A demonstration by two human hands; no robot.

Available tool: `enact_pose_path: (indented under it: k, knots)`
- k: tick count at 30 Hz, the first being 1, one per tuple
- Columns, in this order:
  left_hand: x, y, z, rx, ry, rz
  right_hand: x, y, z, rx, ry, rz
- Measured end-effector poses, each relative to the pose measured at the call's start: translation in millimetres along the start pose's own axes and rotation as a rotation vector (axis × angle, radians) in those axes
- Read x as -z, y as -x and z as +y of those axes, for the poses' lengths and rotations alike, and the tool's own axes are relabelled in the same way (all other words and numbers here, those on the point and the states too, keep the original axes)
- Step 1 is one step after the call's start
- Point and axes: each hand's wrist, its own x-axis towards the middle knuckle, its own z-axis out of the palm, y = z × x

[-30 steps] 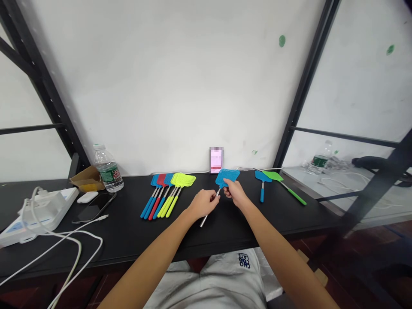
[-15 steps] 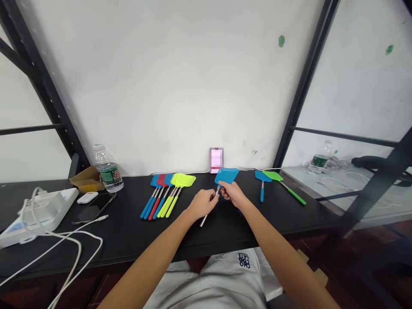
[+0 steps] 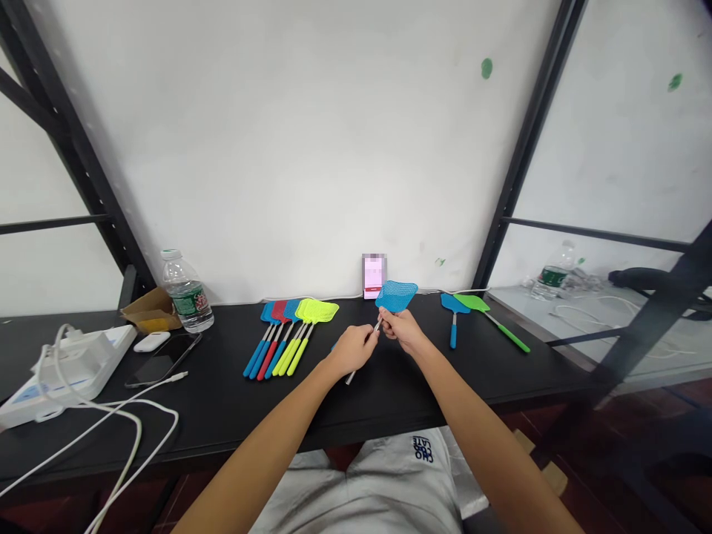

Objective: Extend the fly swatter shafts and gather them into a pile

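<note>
Above the middle of the black table, both hands hold one blue fly swatter (image 3: 397, 295). My right hand (image 3: 403, 331) pinches its neck just below the mesh head. My left hand (image 3: 354, 348) is closed round the shaft lower down, and a bare metal end sticks out beneath it. A bit of blue shows at the left hand's far side; I cannot tell what it belongs to. To the left lies a row of swatters in blue, red and yellow (image 3: 316, 311). At the right lie a short blue swatter (image 3: 454, 319) and a longer green swatter (image 3: 509, 335).
A lit phone (image 3: 374, 276) leans on the wall behind the hands. Over at the left are a water bottle (image 3: 190, 300), a cardboard box (image 3: 150, 315), a white case (image 3: 151, 342), a dark phone (image 3: 164, 361), a power strip (image 3: 111, 363) and white cables (image 3: 139, 423).
The held swatter's blue head has risen slightly and shifted right, away from the left hand. My right hand has moved up a little with it; the left has barely moved.
</note>
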Motion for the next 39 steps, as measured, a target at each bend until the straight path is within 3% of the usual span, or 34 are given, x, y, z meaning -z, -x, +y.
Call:
enact_pose_path:
  k: [6,14,17,20,28,31,35,39]
  knots:
    - [0.8,-3,1,0.006,0.123,-0.021,0,0,-3,0.019,-0.063,0.027]
    - [-5.1,-5,2,0.227,0.664,-0.254,7,-4,-9,0.082,-0.177,0.118]
    - [-8.4,-3,2,0.253,0.733,-0.322,15,-5,-13,0.097,-0.23,0.197]
    - [-10.8,0,0,0.248,0.666,-0.314,21,-4,-15,0.053,-0.231,0.222]
    - [-5.9,1,0,0.145,0.293,-0.155,18,0,-16,0.014,-0.199,0.294]
    - [-4.7,1,-1,0.114,0.229,-0.11,13,2,-13,0.003,-0.141,0.202]
    - [-5.1,1,-3,0.095,0.162,-0.048,2,7,-5,-0.059,-0.017,-0.035]
    - [-5.6,1,-4,0.092,0.115,-0.002,-4,7,2,-0.068,0.019,-0.053]
